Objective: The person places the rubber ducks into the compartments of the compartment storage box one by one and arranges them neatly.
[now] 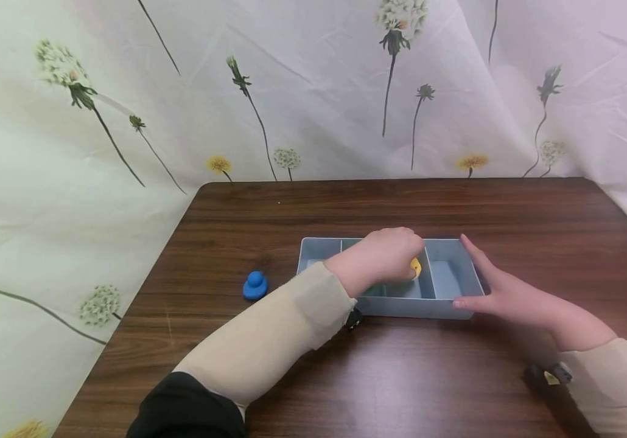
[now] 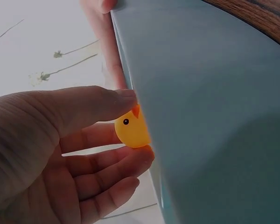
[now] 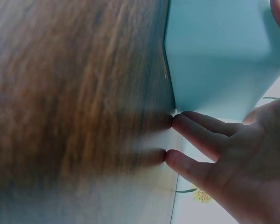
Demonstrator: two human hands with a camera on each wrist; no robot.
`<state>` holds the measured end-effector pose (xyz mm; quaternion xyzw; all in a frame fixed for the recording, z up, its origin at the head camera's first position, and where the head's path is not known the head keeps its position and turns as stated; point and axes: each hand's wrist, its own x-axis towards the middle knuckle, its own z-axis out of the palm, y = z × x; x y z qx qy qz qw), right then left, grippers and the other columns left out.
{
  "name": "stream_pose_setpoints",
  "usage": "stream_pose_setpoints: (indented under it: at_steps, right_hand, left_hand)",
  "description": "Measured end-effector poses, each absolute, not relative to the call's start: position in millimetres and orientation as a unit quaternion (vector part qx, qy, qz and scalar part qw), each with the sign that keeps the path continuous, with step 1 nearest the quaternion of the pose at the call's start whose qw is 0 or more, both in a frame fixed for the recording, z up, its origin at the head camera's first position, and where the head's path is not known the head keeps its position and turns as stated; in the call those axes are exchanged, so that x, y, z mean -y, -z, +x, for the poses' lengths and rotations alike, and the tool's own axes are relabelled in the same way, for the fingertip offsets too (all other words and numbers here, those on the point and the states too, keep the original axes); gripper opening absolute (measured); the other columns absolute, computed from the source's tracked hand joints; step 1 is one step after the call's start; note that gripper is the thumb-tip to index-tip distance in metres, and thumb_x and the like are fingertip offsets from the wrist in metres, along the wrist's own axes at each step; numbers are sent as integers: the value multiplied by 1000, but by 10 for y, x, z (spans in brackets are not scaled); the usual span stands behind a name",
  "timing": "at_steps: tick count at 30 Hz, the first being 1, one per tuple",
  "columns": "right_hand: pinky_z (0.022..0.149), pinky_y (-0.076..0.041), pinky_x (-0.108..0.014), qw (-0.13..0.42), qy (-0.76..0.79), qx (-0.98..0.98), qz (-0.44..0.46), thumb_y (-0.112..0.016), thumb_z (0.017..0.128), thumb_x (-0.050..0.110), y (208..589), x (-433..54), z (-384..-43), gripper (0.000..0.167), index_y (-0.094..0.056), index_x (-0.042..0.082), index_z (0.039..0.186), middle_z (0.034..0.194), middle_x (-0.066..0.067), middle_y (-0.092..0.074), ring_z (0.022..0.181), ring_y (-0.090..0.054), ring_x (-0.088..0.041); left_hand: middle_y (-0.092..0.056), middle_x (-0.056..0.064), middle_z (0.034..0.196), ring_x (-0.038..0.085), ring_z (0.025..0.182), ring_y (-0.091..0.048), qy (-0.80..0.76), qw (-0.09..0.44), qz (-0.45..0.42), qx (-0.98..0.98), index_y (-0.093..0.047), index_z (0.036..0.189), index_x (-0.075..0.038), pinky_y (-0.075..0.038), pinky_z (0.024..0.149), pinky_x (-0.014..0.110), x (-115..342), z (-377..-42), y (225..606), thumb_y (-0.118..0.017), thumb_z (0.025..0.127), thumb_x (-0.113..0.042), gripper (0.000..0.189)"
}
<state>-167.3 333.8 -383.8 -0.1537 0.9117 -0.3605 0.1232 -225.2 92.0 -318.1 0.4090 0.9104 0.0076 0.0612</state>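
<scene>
A yellow toy duck (image 2: 133, 128) with an orange beak and dark eye is pinched by my left hand (image 1: 381, 255), thumb against the other fingers. In the head view the hand mostly hides the duck, above a middle compartment of the blue-grey divided box (image 1: 412, 307). The box's near wall hides the duck's lower part in the left wrist view. My right hand (image 1: 511, 295) spreads round the box's right end, thumb at the front corner and a finger at the back corner. In the right wrist view its fingers are extended, some fingertips touching the table.
A blue toy duck (image 1: 255, 286) sits on the dark wooden table (image 1: 226, 231), left of the box. Something green (image 1: 372, 289) shows in a compartment under the left forearm. Dandelion-patterned cloth (image 1: 324, 109) hangs behind and at the left.
</scene>
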Motion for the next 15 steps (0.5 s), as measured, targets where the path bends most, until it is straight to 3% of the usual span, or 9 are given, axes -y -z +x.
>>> stream_pose_setpoints:
  at_steps: [15]
  right_hand:
    - [100, -29, -67, 112, 358, -913, -161, -76, 87, 34, 3855, -3337, -1679, 114, 14, 31, 156, 154, -33, -13, 133, -29, -50]
  left_hand:
    - [-57, -3, 89, 13, 79, -51, -3, 63, 409, -911, -68, 102, -14, -45, 64, 26, -927, -2249, 3246, -65, 91, -17, 12]
